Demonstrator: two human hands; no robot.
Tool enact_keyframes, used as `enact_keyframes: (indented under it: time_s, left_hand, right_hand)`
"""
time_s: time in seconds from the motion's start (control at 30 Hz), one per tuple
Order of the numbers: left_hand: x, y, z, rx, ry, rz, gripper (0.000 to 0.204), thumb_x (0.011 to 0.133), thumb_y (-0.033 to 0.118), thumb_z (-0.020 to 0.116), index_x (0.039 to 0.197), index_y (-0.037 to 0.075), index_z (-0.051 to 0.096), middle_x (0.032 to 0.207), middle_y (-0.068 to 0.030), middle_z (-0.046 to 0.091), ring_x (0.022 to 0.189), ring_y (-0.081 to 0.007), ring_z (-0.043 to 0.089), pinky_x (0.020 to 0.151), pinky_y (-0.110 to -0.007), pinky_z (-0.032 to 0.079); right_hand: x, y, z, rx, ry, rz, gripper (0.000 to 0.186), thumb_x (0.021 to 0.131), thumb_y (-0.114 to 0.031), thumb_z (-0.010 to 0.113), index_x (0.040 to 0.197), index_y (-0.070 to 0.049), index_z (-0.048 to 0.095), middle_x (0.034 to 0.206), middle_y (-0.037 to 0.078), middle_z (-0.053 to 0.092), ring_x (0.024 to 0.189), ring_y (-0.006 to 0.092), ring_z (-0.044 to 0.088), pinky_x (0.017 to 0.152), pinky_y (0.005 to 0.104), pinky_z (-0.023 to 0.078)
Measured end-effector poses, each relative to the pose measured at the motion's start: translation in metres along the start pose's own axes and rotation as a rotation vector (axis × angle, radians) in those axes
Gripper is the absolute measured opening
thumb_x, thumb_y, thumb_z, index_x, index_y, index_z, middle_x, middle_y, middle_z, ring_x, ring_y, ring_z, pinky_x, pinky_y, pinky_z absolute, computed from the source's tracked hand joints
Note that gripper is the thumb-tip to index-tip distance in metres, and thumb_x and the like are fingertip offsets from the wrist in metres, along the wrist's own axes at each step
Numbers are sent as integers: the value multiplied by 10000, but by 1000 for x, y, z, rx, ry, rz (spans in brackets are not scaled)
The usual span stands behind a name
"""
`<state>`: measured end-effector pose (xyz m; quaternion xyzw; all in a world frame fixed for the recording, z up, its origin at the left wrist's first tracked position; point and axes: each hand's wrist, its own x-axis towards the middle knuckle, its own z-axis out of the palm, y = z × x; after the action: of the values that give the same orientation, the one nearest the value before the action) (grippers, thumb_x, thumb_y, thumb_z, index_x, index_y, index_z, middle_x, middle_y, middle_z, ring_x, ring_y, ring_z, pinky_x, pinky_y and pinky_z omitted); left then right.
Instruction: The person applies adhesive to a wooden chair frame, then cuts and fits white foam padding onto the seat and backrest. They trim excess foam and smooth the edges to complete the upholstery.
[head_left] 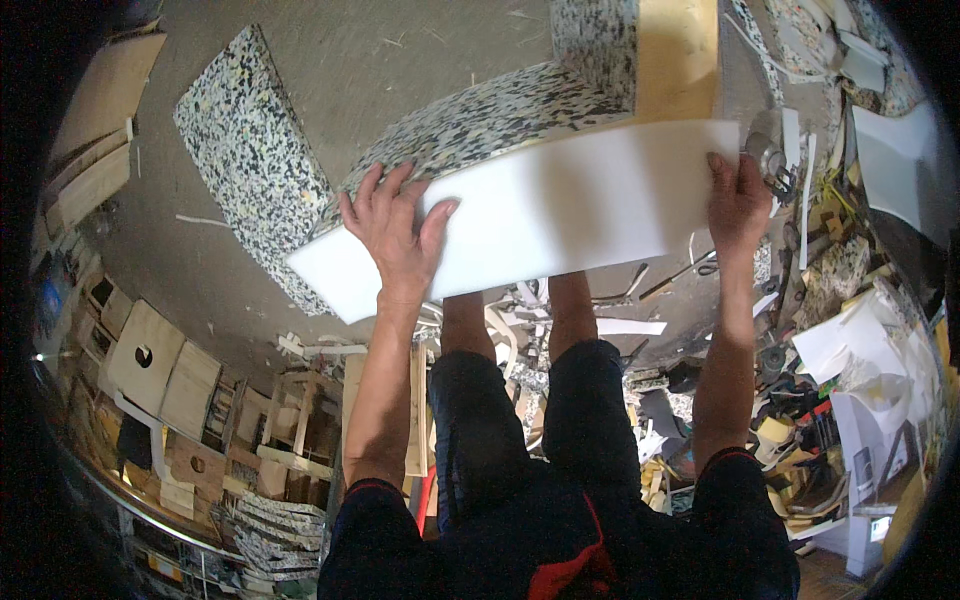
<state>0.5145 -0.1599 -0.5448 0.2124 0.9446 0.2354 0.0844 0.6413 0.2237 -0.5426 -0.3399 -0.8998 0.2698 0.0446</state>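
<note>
A long white foam sheet [500, 230] spans the middle of the view, above my legs, its far edge against a speckled foam piece [460, 115]. My left hand [400, 225] lies on its left part, fingers spread across the far edge, thumb on top. My right hand [738, 205] grips the right end with thumb and fingers. Another speckled foam slab [245, 140] lies at the left, partly meeting the sheet's left end. A yellow foam piece [675, 60] stands beyond the sheet at the right.
Wooden boards and frames [175, 380] crowd the lower left. Offcuts and white strips [630, 325] litter the grey floor [370, 60] around my legs. At the right are a metal tool [770, 160], white sheets [840, 350] and heaps of scraps.
</note>
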Motion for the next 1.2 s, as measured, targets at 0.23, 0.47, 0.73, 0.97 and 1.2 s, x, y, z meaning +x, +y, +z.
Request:
enact_keyframes:
  time_s: [0.23,0.47,0.73,0.97,1.2]
  left_hand:
    - [2,31,29,151,47,132,533,867,447,706,1260,102,602,1431,-114,515,1384,-373,365,1157,-600,114]
    - [-22,95,77,99,-188,298,814,927,527,579,1508,7,343,1617,-246,186,1503,-464,64,1124,-717,-13]
    - [-22,106,81,205,-305,287,826,973,557,455,1500,-61,302,1629,-264,97,1502,-481,-15,1094,-749,-44]
    - [-20,112,77,230,-337,256,857,979,563,447,1508,-82,255,1630,-275,55,1501,-480,-43,1111,-729,-48]
    - [-7,126,85,159,-314,333,823,989,528,459,1531,-48,227,1641,-243,58,1504,-475,-34,1116,-719,-53]
  right_hand:
    - [2,-14,1,21,-17,26,296,882,-265,750,797,-33,587,627,167,581,520,292,511,528,370,458]
    - [2,-31,-5,59,-46,79,249,883,-216,745,807,-25,605,646,168,596,516,245,538,523,362,459]
    - [1,-31,-7,147,-90,129,206,877,-203,748,859,-25,644,706,166,639,600,292,648,550,379,491]
    - [4,-32,-7,181,-71,67,211,869,-200,756,861,-19,648,704,164,637,583,286,635,551,380,496]
    - [6,-31,-5,174,-53,35,237,868,-193,760,826,-3,626,689,161,612,564,290,602,528,371,478]
